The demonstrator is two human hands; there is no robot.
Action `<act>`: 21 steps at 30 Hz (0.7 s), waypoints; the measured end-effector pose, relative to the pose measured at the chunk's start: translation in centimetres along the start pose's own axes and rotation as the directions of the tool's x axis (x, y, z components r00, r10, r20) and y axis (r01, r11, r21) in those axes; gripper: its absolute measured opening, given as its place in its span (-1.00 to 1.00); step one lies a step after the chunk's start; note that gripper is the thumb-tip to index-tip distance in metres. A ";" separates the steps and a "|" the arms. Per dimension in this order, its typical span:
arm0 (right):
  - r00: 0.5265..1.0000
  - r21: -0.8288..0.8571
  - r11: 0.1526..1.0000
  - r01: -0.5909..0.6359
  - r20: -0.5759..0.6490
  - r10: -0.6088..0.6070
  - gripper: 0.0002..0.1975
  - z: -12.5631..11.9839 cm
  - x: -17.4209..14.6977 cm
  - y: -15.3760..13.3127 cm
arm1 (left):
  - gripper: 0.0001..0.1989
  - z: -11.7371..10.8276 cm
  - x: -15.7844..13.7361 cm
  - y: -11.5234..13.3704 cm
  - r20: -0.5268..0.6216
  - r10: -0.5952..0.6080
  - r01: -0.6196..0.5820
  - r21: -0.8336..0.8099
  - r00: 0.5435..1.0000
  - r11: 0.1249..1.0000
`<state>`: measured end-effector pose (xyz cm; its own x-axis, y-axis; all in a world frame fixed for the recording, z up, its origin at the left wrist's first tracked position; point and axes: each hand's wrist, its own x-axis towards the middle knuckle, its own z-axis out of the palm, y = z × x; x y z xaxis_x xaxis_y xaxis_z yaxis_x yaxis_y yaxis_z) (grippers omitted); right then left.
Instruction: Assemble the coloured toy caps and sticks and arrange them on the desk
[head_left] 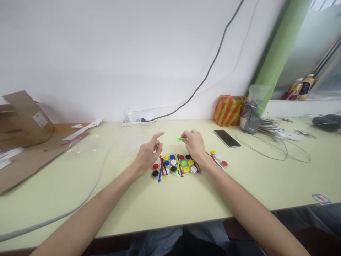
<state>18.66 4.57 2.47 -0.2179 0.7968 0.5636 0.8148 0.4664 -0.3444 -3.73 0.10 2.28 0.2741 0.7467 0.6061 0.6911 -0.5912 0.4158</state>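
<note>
My right hand (194,143) is closed in a pinch on a small bright green plastic piece (179,138), which looks like an arrow and is partly covered by the fingers. Over the left end of the small parts, my left hand (148,152) hovers with its index finger stretched out and nothing visible in it. Below and between the hands lie several round coloured discs on clear bases, among them a red disc (155,166), a black disc (155,174) and a yellow disc (186,169). Thin plastic arrows, such as a blue arrow (160,175), lie among them. My right wrist hides some parts.
A phone (227,138) lies to the right, near a striped bag (229,110) and loose cables (269,149). A power strip (137,122) sits against the wall. At left are a cardboard box (25,119) and a grey cable (87,195) crossing the table (170,209).
</note>
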 end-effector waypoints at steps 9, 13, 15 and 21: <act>0.947 -0.236 0.971 -0.045 0.300 0.117 -0.81 0.4 0.0 1.7 | -0.56 -0.5 0.4 -0.9 0.054 -0.038 0.032 0.106 0.998 0.994; 0.969 -0.228 0.973 0.040 0.245 0.017 -0.75 0.3 -0.4 0.3 | -0.79 -2.4 1.1 -0.7 0.310 -0.041 -0.031 0.224 0.950 0.974; 0.967 -0.179 0.977 0.116 0.247 -0.069 -0.77 0.3 -0.8 -0.9 | -0.80 -3.5 1.4 -0.3 0.481 -0.076 -0.038 0.224 0.874 0.974; 0.917 -0.033 0.954 0.298 0.287 -0.276 -0.81 0.4 -2.4 -5.1 | -0.54 -4.9 1.2 0.1 0.685 -0.267 0.186 0.191 0.678 0.964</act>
<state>14.81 0.49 2.55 -0.5793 0.7122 0.3965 0.7303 0.6695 -0.1356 -6.63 -0.54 6.39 0.4595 0.8729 -0.1640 0.8447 -0.3724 0.3844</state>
